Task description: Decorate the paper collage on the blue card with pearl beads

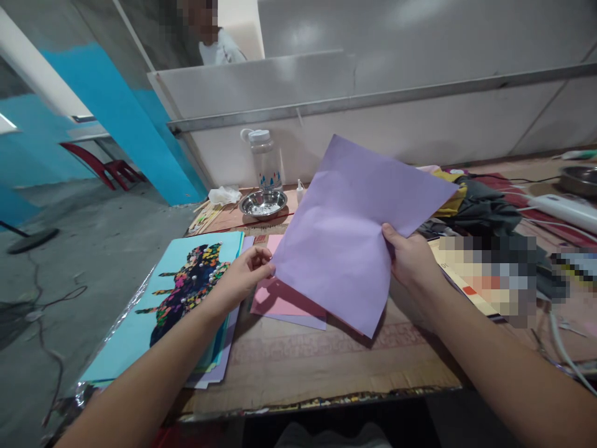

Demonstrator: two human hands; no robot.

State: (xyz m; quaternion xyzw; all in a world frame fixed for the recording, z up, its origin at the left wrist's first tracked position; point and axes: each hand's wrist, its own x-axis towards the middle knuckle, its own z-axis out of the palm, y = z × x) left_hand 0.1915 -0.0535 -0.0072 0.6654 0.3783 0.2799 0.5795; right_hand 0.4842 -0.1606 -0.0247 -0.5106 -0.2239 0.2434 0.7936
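The purple sheet [340,218] is held up tilted above the table [289,376], its lower left part over some pink paper [298,303]. The left hand [246,272] has its grip closed at the left corner, thumb against curled fingers; the right hand [413,264] pinches the edge on its own side, thumb on the face and fingers behind. The sheet looks very light and thin, limp enough to buckle: it dips near the right thumb, and the edge below curves. It should be easy to crease or tear, though not especially slippery. Light pinches at corners or along opposite edges should suit it best, with slight outward tension to keep it flat; a hard thumb press would likely leave a dent. A pink sliver shows below its lower edge; whether a second layer is held cannot be told.
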